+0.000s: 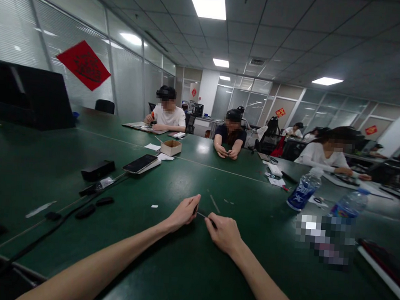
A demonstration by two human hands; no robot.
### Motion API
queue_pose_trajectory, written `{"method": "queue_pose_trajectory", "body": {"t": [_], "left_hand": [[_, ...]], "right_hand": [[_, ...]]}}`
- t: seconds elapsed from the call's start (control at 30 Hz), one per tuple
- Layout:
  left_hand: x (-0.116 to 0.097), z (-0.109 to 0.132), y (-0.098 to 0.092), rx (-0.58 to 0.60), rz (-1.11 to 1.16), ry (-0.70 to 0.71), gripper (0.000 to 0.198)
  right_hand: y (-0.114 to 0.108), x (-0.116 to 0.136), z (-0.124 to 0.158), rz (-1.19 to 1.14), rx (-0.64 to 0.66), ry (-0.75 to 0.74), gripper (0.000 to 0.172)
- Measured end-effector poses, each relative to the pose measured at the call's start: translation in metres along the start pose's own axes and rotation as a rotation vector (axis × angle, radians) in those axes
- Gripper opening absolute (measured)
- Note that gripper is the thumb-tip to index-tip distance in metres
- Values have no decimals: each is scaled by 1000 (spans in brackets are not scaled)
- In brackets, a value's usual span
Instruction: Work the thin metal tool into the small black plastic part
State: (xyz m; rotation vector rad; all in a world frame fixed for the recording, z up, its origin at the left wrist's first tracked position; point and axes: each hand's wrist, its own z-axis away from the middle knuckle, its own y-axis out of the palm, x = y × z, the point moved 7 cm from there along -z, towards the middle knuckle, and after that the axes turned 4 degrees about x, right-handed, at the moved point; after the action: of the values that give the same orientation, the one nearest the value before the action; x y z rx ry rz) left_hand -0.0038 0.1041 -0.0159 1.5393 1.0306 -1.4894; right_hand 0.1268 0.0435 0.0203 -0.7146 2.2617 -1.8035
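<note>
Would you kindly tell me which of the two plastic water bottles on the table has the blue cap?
It is the bottle further right; the other bottle, to its left, has a pale cap and dark blue label.

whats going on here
A person's left hand and right hand pinch a thin dark strip above a green table. Farther along, a person in a white T-shirt and a person in a dark top sit with small items at their hands. A phone lies nearby.

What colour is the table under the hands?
The table is dark green, clearest in the head view.
</note>
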Motion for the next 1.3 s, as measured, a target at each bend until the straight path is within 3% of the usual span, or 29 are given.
{"method": "queue_pose_trajectory", "body": {"t": [0.83,1.3], "left_hand": [[3,-3,-3,-13,-19,-22,48],[14,-7,-4,-6,52,-111,50]], "right_hand": [[1,2,0,58,-19,41,37],[3,2,-1,70,-38,72,36]]}}
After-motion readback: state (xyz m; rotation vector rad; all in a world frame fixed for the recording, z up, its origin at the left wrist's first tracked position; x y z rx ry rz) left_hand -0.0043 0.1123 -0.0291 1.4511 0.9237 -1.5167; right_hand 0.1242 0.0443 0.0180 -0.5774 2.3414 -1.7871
